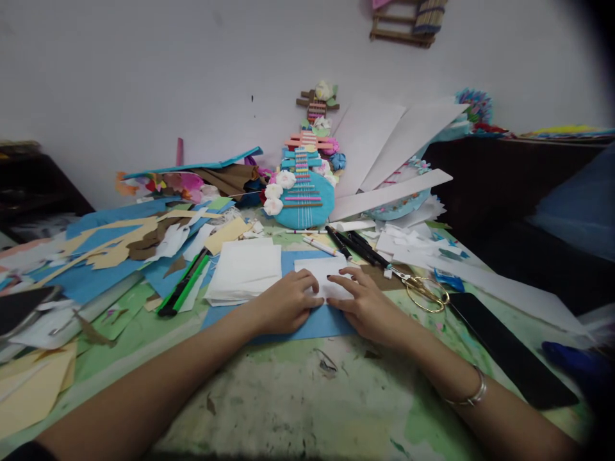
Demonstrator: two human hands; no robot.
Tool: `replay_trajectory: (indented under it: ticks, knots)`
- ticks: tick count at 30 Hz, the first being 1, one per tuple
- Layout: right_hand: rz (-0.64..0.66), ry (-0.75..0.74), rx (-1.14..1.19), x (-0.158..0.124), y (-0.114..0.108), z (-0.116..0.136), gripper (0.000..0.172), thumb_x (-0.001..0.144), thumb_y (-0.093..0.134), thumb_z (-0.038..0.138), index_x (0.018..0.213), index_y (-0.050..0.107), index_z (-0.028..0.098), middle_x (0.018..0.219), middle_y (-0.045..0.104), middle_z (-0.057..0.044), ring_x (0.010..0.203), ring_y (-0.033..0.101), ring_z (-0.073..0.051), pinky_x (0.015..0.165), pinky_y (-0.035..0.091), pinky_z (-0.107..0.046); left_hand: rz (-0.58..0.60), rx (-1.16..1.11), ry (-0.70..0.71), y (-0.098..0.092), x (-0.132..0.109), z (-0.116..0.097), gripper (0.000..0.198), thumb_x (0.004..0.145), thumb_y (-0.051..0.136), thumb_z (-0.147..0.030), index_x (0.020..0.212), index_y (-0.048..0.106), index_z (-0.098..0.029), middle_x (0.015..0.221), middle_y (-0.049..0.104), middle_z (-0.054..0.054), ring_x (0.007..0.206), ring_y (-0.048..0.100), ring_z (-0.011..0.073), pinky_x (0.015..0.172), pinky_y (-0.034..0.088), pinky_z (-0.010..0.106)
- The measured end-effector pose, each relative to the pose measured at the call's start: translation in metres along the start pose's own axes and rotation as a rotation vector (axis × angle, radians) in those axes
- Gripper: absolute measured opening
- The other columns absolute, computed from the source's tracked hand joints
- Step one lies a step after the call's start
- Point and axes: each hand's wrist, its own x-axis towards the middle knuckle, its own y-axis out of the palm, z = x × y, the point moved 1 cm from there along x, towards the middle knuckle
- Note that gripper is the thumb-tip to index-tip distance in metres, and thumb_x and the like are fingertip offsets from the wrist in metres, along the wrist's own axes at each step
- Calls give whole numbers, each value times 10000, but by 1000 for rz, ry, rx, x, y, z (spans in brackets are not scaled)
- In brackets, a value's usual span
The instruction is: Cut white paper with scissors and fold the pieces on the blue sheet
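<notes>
White paper square pinned flat on a blue sheet beneath left hand and right hand, both open, gripping nothing; gold-handled scissors nearby on the table.

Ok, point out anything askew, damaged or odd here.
Nothing looks broken. The green tabletop is paint-blotched, and cut blue and tan paper scraps lie strewn at left. The white paper sheet under the left hand and right hand lies flat.

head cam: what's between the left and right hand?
In the head view, a small white paper piece on the blue sheet; fingertips of left hand and right hand touch it.
</notes>
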Motion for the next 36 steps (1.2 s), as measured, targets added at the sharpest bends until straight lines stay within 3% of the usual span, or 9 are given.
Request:
replay_trajectory:
  ticks: [6, 10, 14, 17, 22, 26, 29, 32, 36]
  knots:
    - [18, 20, 30, -1, -3, -2, 316, 766, 539, 75, 937, 731, 258, 1292, 513, -86, 1241, 315, -328, 947, 359, -568, -9, -44, -23, -1, 0, 0, 254, 779, 532, -154, 937, 705, -252, 1048, 562, 87, 1065, 451, 244, 931, 387, 415]
    - [-40, 57, 64, -4, -5, -11, 289, 705, 550, 31, 802, 745, 221, 1220, 572, -83, 1203, 361, -310, 953, 377, -536, -103, -178, -123, 2, -2, 10, 202, 746, 556, -146, 820, 725, -228, 1011, 590, 69, 995, 517, 209, 908, 417, 367]
    - [-192, 140, 104, -7, -2, -28, 275, 715, 523, 15, 789, 736, 172, 1065, 650, -100, 1073, 463, -259, 894, 456, -424, -181, -206, -326, 8, 7, 37, 325, 792, 517, -184, 1091, 643, -160, 1049, 609, 97, 958, 573, 187, 878, 452, 315]
    - [-283, 208, 96, -10, 0, -41, 273, 738, 506, 25, 817, 728, 163, 1021, 672, -98, 980, 505, -245, 830, 483, -401, -107, -100, -438, 13, 21, 58, 484, 775, 565, -266, 1219, 537, -74, 1131, 583, 169, 1038, 553, 252, 900, 441, 368]
    - [-308, 244, 73, -12, -3, -48, 273, 748, 497, 30, 809, 728, 162, 974, 689, -93, 928, 533, -239, 828, 471, -397, -29, -150, -363, 22, 46, 74, 234, 740, 586, -207, 941, 690, -146, 968, 666, 103, 908, 603, 216, 837, 453, 322]
    - [-310, 243, 73, -12, -6, -46, 279, 752, 496, 30, 809, 728, 172, 977, 688, -85, 925, 536, -237, 825, 468, -388, -111, -254, -480, 27, 56, 80, 379, 666, 624, -158, 1042, 663, -125, 890, 692, 76, 799, 616, 187, 752, 467, 280]
    - [-303, 237, 79, -12, -7, -45, 268, 747, 505, 28, 794, 727, 170, 983, 686, -89, 920, 532, -239, 819, 467, -389, -112, -353, -510, 29, 58, 82, 255, 654, 611, -141, 890, 704, -128, 780, 692, 46, 709, 607, 159, 678, 468, 251]
    - [-282, 230, 101, -12, -7, -44, 267, 731, 517, 22, 827, 720, 167, 998, 680, -95, 928, 529, -239, 815, 470, -389, -138, -425, -449, 29, 58, 82, 186, 646, 567, -79, 743, 712, -144, 720, 684, 28, 684, 599, 135, 645, 461, 221]
    - [-217, 199, 124, -13, -6, -42, 247, 735, 537, 36, 818, 716, 185, 1017, 672, -88, 952, 525, -237, 802, 474, -376, -173, -362, -298, 27, 54, 77, 211, 658, 537, -48, 711, 712, -154, 756, 677, 40, 698, 591, 126, 657, 459, 221]
